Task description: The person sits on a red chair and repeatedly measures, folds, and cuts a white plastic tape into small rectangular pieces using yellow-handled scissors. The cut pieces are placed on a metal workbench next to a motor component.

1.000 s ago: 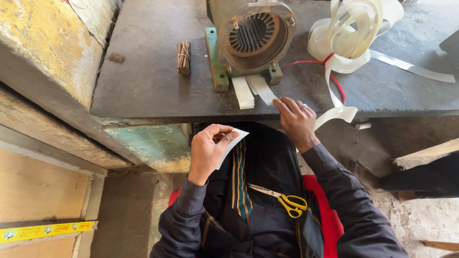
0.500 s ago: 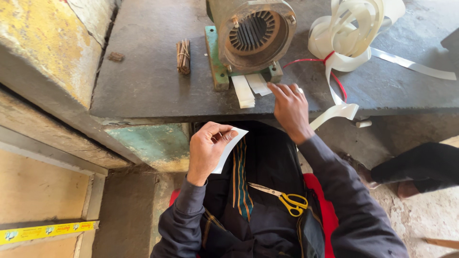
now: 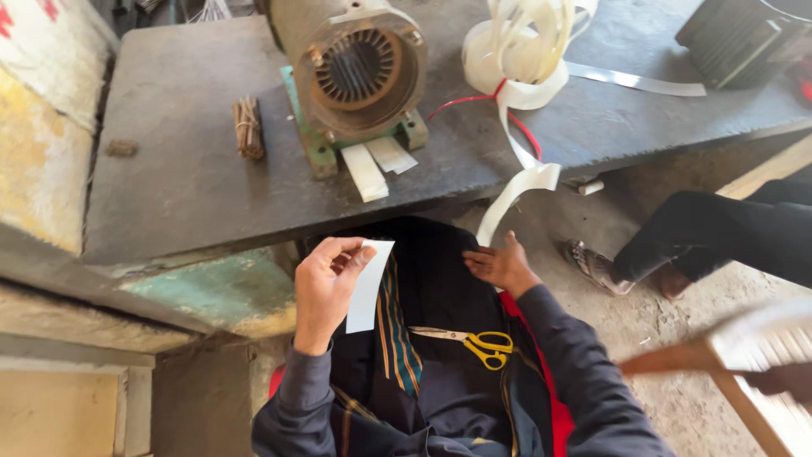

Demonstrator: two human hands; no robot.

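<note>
My left hand (image 3: 326, 288) holds a white rectangular paper strip (image 3: 369, 288) upright over my lap. My right hand (image 3: 501, 264) rests open on the dark cloth on my lap, its fingers apart, just below the hanging end of a white tape (image 3: 512, 190). Yellow-handled scissors (image 3: 474, 343) lie on my lap between my arms. On the dark bench (image 3: 186, 178) in front stands an electric motor stator (image 3: 359, 72) on a green base, with two white paper strips (image 3: 376, 165) lying at its foot.
A coil of white tape (image 3: 524, 42) with a red wire lies on the bench to the right. A small bundle of sticks (image 3: 248, 127) lies left of the stator. Another person's leg and sandalled foot (image 3: 609, 267) are on the right. A wooden piece (image 3: 744, 347) juts in lower right.
My right hand has drawn back from the strips on the bench down to my lap. The view has shifted and the other person's leg has come closer.
</note>
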